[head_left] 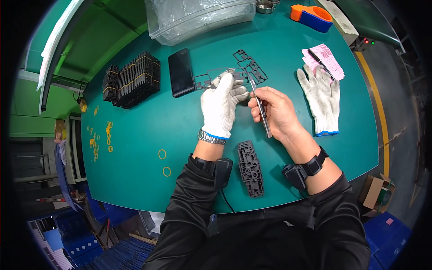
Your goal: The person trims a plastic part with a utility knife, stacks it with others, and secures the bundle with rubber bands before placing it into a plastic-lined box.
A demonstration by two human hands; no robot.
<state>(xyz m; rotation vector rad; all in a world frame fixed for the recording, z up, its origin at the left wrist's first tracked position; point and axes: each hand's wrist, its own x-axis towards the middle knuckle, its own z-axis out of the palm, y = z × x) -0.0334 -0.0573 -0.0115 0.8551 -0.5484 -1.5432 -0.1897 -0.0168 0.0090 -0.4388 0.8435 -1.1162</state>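
Our gloved left hand (219, 105) pinches a black plastic frame (242, 78) just right of the phone (181, 73); our bare right hand (279, 111) grips a slim metal tool (263, 112) — tip near the frame. Green tabletop (135, 175) spreads toward the left edge — a dark stack (250, 170) sits near the front edge.

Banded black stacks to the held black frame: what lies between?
In the head view, the black phone lies between the banded stacks and the held frame.
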